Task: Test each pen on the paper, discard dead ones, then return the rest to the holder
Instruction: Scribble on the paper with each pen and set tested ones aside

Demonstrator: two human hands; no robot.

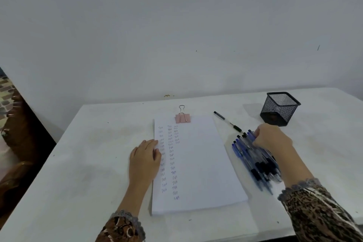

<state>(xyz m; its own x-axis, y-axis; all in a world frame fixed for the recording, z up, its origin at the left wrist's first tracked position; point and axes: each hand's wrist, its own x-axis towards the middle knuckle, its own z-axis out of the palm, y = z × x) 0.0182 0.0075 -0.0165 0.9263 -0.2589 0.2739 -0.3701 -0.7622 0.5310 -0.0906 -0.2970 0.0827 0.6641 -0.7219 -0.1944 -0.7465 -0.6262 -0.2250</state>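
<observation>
Pens (255,160), slim plastic sticks with clear or blue barrels and black or blue caps, lie in a loose heap on the table (88,163), just to the right of the paper (202,163). One more pen (227,122), clear with black ends, lies apart from the heap, between the paper's far right corner and the holder (280,109). The holder is a square cup of black wire mesh with a solid rim and stands upright near the table's far right edge.

The paper is a thick white stack, clamped at its top edge by a pink binder clip (182,117) with silver wire handles. Three columns of a short word in blue ink run down the left part of the sheet; it seems to read "Test", but is too small to be sure.

The left hand (145,158) lies palm down with its fingers straight, resting on the paper's left edge. The right hand (273,139) is on the far end of the heap, wrist raised, with its fingers curled down among the pens; I cannot tell whether they grip any. Both sleeves are brown patterned cloth with grey lace cuffs.
</observation>
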